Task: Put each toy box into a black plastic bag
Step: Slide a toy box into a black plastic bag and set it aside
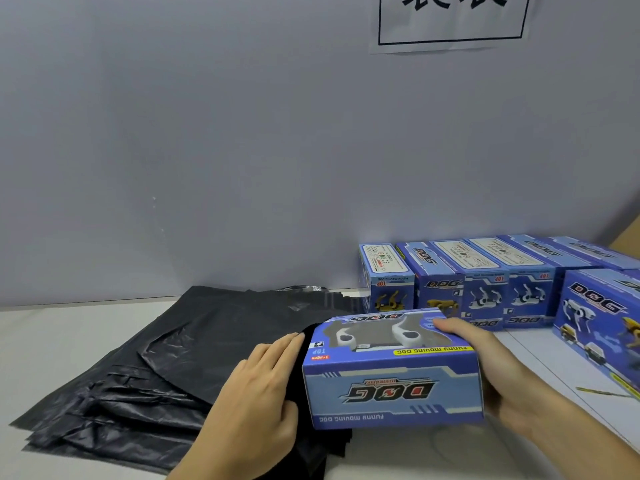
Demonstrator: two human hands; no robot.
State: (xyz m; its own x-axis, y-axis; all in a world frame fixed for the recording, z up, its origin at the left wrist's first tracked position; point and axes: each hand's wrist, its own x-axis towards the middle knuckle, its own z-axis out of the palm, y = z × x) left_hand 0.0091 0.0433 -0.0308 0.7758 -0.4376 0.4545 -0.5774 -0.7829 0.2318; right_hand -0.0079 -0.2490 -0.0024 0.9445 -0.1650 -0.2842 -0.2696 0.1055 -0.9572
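Observation:
A blue toy box [393, 372] printed with "DOG" lies upside down at centre right, its left end against the black plastic bags. My right hand [498, 372] grips its right end, fingers curled over the top. My left hand [259, 386] lies flat with straight fingers on the top black plastic bag [221, 348], right beside the box. The stack of black bags [114, 403] spreads across the left of the white table.
Several more blue toy boxes [485, 285] stand in a row at the back right against the grey wall. Another large box [602, 323] lies at the far right. The white table [48, 341] shows at the left. A paper sign [450, 22] hangs on the wall.

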